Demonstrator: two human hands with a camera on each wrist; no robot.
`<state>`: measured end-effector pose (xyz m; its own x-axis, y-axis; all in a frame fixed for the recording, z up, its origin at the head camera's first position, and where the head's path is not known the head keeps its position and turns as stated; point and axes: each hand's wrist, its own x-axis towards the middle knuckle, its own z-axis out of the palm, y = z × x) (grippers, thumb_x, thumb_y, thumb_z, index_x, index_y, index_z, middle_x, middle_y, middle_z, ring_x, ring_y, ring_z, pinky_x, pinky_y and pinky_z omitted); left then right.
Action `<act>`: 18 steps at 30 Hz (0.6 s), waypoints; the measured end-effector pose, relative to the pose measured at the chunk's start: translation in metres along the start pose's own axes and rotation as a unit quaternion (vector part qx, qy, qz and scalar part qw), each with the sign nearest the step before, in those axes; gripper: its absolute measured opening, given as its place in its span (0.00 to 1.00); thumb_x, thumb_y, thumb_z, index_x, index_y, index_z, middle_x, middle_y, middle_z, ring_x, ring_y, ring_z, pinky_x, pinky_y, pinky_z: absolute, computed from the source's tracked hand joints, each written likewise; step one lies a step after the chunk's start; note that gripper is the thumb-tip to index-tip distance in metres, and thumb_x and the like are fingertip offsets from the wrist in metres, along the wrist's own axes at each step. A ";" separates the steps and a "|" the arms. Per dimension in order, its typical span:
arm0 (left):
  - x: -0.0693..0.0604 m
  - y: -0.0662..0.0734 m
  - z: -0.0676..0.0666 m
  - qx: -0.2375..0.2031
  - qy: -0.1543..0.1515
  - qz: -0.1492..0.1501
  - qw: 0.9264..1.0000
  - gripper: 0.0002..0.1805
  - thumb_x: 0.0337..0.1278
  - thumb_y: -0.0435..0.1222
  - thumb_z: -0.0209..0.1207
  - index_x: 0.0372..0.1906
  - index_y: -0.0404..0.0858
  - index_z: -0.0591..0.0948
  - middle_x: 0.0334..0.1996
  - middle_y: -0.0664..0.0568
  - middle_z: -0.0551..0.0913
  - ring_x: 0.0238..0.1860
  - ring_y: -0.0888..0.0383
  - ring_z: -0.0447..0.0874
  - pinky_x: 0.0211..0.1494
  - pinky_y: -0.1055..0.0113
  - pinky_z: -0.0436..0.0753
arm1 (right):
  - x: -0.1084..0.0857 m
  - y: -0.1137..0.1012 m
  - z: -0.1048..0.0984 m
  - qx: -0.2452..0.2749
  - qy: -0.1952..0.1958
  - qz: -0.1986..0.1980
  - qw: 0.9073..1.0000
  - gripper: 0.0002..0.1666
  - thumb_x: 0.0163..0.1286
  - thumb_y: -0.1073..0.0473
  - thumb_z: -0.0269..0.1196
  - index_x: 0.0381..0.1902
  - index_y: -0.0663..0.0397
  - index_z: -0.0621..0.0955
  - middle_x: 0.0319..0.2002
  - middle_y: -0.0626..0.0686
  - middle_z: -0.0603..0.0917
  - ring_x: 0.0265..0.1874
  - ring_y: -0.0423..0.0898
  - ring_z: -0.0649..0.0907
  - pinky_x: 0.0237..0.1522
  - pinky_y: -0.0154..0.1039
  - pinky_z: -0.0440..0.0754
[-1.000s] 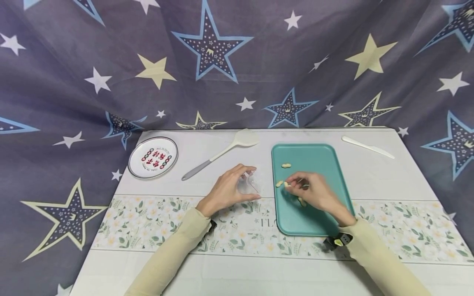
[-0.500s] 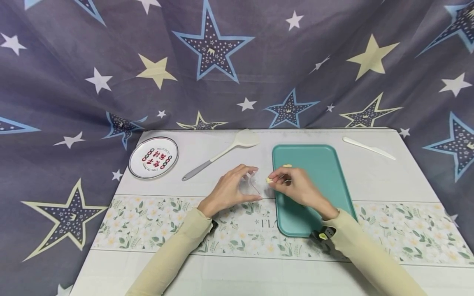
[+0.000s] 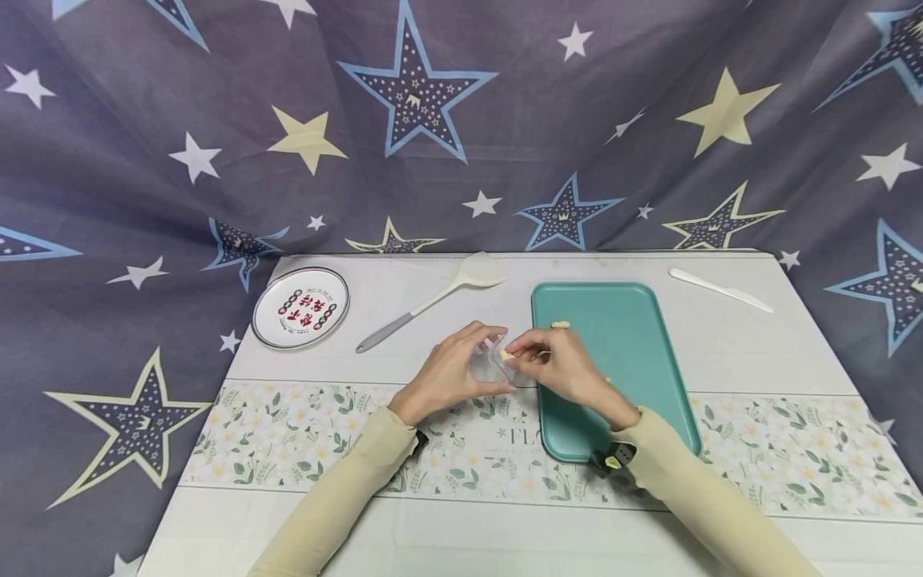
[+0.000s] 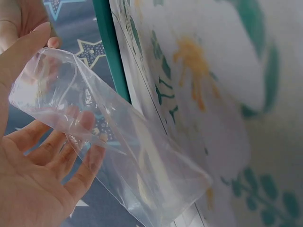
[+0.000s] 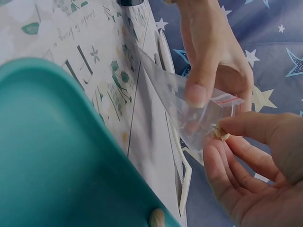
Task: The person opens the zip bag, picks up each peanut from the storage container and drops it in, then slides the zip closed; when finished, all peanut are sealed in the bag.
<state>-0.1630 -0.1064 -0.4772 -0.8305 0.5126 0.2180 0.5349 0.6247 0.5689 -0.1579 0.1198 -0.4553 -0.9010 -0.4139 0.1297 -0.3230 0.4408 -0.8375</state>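
Observation:
My left hand (image 3: 449, 370) holds a clear plastic bag (image 4: 118, 137) by its mouth, thumb and fingers spread around it; the bag's red seal line shows in the right wrist view. My right hand (image 3: 565, 367) pinches a peanut (image 5: 220, 133) between thumb and fingertips, right at the bag's mouth. Beneath that forearm lies the teal tray (image 3: 634, 336). One peanut (image 3: 560, 324) rests near its upper left part, and a bit of another (image 3: 608, 380) peeks out beside the right hand.
A round white plate (image 3: 300, 308) with red print lies at the left. Between it and the tray is a spatula (image 3: 433, 300) with a grey handle. A white knife (image 3: 721, 290) sits to the right of the tray, and a star-patterned cloth (image 3: 461, 120) hangs behind.
My right hand has moved left from over the tray to the bag's mouth, carrying the peanut. My left hand has stayed nearly in place around the bag.

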 end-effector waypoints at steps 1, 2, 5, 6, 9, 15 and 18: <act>0.000 0.000 0.000 -0.002 -0.001 0.000 1.000 0.48 0.42 0.56 0.81 0.70 0.45 0.77 0.57 0.57 0.83 0.53 0.57 0.84 0.51 0.57 0.87 | 0.000 0.000 0.001 0.000 -0.001 -0.001 1.000 0.09 0.64 0.66 0.74 0.43 0.59 0.90 0.35 0.56 0.92 0.33 0.43 0.89 0.38 0.32 0.89; 0.000 0.001 0.001 -0.003 -0.001 -0.001 1.000 0.48 0.42 0.56 0.81 0.70 0.44 0.77 0.58 0.57 0.82 0.53 0.57 0.85 0.51 0.57 0.87 | 0.000 0.000 0.002 0.001 -0.004 -0.002 1.000 0.10 0.64 0.66 0.74 0.43 0.59 0.90 0.35 0.56 0.92 0.33 0.43 0.89 0.38 0.32 0.89; 0.000 0.002 0.001 -0.004 -0.002 0.000 1.000 0.48 0.43 0.56 0.81 0.71 0.44 0.76 0.59 0.57 0.82 0.54 0.56 0.85 0.52 0.56 0.87 | -0.001 0.001 0.003 0.001 -0.011 0.001 1.000 0.10 0.64 0.67 0.73 0.44 0.59 0.89 0.36 0.56 0.92 0.34 0.44 0.89 0.39 0.34 0.89; 0.001 0.002 0.001 -0.003 -0.002 0.000 1.000 0.48 0.43 0.56 0.81 0.71 0.44 0.76 0.59 0.57 0.82 0.54 0.56 0.85 0.52 0.56 0.87 | -0.002 0.001 0.004 0.001 -0.013 0.001 1.000 0.10 0.64 0.67 0.73 0.44 0.59 0.89 0.36 0.56 0.92 0.34 0.44 0.89 0.39 0.35 0.89; 0.001 0.003 0.001 -0.001 0.002 0.003 1.000 0.48 0.43 0.55 0.81 0.71 0.45 0.76 0.58 0.57 0.82 0.54 0.56 0.85 0.53 0.56 0.87 | -0.002 0.002 0.004 0.000 -0.018 0.004 1.000 0.10 0.64 0.67 0.73 0.44 0.59 0.90 0.36 0.56 0.92 0.34 0.44 0.89 0.39 0.36 0.90; 0.000 0.003 0.000 0.003 0.008 0.007 1.000 0.47 0.41 0.56 0.81 0.70 0.46 0.77 0.57 0.56 0.83 0.53 0.56 0.85 0.52 0.56 0.87 | -0.005 0.003 0.004 -0.002 -0.023 0.011 1.000 0.09 0.65 0.65 0.74 0.43 0.58 0.90 0.35 0.54 0.92 0.32 0.42 0.88 0.38 0.32 0.89; 0.000 0.002 0.000 0.004 0.008 0.009 1.000 0.47 0.42 0.57 0.80 0.70 0.46 0.77 0.57 0.55 0.84 0.53 0.56 0.85 0.51 0.56 0.87 | -0.006 0.004 0.004 -0.005 -0.024 0.009 1.000 0.08 0.65 0.66 0.73 0.43 0.58 0.90 0.35 0.54 0.92 0.32 0.41 0.88 0.38 0.33 0.89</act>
<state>-0.1614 -0.1050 -0.4761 -0.8227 0.5144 0.2421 0.5519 0.6203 0.5574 -0.1522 0.1211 -0.4615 -0.8918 -0.4436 0.0888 -0.3098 0.4557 -0.8345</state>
